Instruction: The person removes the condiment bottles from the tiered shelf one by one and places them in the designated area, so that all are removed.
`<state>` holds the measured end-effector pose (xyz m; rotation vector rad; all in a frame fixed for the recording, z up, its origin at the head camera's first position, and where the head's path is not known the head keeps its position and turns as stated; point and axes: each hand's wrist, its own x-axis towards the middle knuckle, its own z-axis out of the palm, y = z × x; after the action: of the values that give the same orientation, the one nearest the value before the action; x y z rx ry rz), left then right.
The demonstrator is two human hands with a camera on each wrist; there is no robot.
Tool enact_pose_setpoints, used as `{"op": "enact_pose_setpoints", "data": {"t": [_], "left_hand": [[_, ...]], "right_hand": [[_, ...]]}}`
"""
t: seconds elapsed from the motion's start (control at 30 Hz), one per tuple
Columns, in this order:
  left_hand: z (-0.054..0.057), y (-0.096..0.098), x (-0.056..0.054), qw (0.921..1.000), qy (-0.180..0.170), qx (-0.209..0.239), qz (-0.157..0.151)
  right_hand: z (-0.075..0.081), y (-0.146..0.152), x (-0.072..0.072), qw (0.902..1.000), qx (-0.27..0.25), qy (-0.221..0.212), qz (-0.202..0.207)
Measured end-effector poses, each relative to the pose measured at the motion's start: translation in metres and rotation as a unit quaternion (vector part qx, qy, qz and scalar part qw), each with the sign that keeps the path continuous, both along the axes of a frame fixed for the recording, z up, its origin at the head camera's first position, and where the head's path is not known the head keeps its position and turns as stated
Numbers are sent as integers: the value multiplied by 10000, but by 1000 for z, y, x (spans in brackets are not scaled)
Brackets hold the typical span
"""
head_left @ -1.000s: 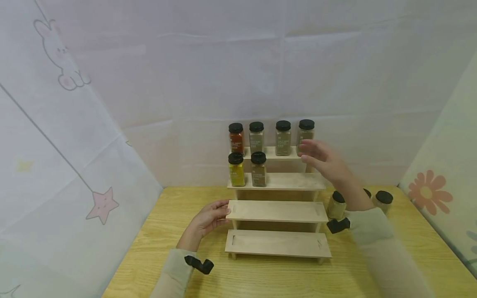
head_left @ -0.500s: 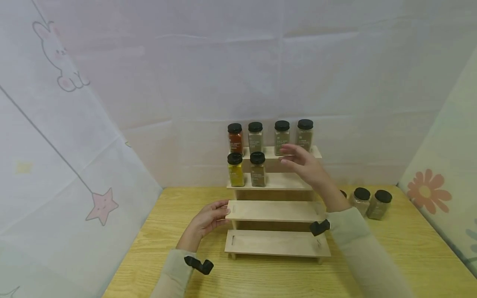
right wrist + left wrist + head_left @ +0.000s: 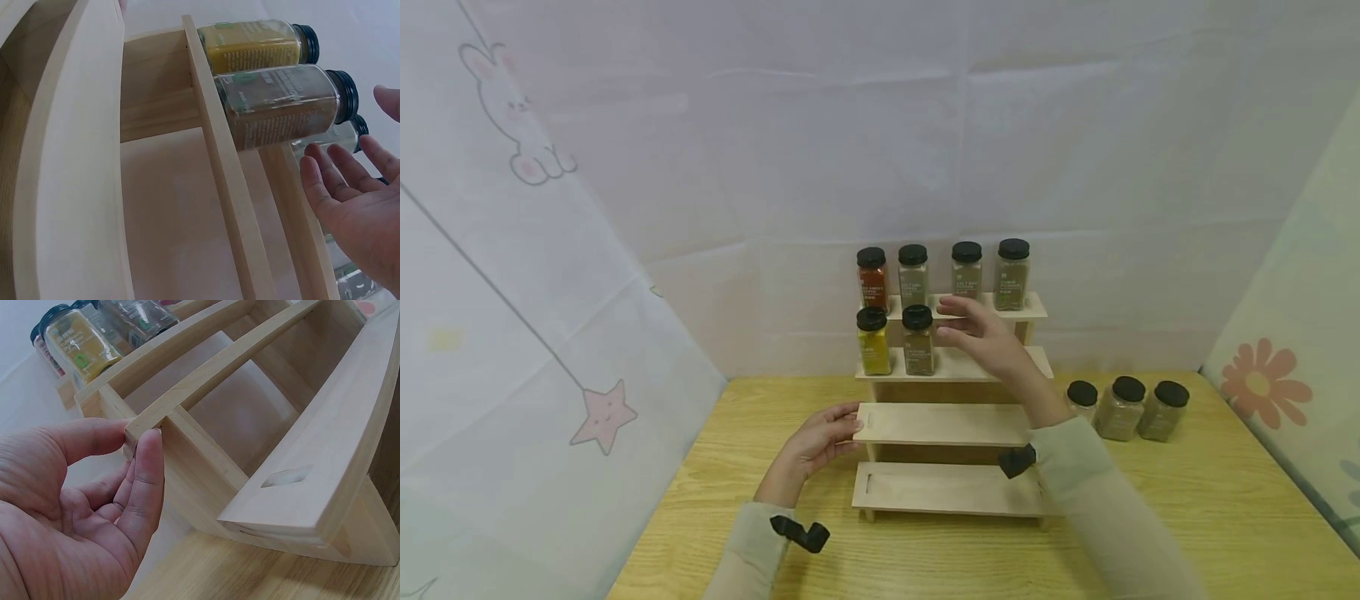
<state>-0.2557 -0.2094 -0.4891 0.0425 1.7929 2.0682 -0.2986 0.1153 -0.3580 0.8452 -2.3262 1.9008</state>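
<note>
A wooden tiered spice rack [image 3: 955, 424] stands on the table; my left hand [image 3: 822, 439] pinches the left end of its third shelf from the top, between thumb and fingers [image 3: 141, 478]. My right hand [image 3: 988, 337] hovers at the second shelf, fingers spread and holding nothing. Just left of its fingertips is a brown spice jar [image 3: 919, 343] with a black lid, and beside that a yellow spice jar [image 3: 875, 343]. On the top shelf stand a red spice jar [image 3: 873, 282] and several greenish-grey jars [image 3: 1012, 279], one partly hidden by the right hand.
To the right of the rack, three more black-lidded jars [image 3: 1121, 410] stand on the wooden table [image 3: 1225, 517], the nearest partly behind the right forearm. A pale cloth backdrop [image 3: 805, 317] rises close behind the rack.
My right hand has moved left from the right end of the top shelf to near the brown spice jar, bringing the jars on the table into view. The left hand stays put.
</note>
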Motion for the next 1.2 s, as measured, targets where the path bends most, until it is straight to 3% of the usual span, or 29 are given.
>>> {"op": "enact_pose_setpoints", "data": {"t": [1.2], "left_hand": [[0,-2,1,9999,11,106,-83]], "right_hand": [[-11,-42,-10,9982,191,-446,-362]]}}
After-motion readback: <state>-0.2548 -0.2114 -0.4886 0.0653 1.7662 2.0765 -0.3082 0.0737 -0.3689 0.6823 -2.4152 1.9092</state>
